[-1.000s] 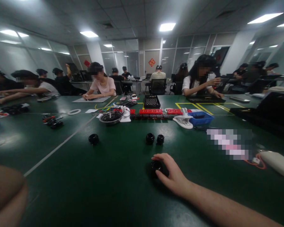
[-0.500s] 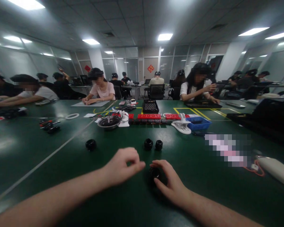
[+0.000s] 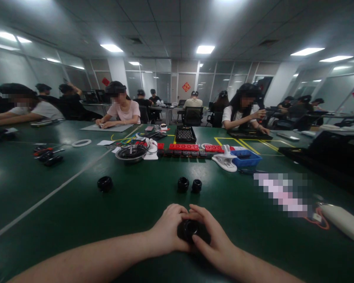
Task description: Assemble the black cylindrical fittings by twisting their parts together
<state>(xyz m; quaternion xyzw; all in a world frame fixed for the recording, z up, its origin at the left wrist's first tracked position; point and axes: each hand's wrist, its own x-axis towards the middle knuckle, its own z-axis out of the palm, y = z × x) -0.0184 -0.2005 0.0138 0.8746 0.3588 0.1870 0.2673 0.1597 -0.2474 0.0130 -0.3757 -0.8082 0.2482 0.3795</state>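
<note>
Left hand (image 3: 168,228) curled inward, right hand (image 3: 214,232) facing it, black part (image 3: 190,226) between

1. Part (image 3: 188,232) between fingers (image 3: 205,216): glossy black.
2. Tabletop (image 3: 129,214) under fingers: dark green; yellow lines (image 3: 250,146) far beyond them.
3. Strips (image 3: 184,147) well beyond fingers: red, dark squares.
4. Tray (image 3: 247,160) beyond fingers, rightward: blue.

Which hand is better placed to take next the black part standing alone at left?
Probably the left hand: it is nearer to the lone black part, and the right hand would have to reach across it. Both hands surround the nearest black part, so either must first release.
</note>
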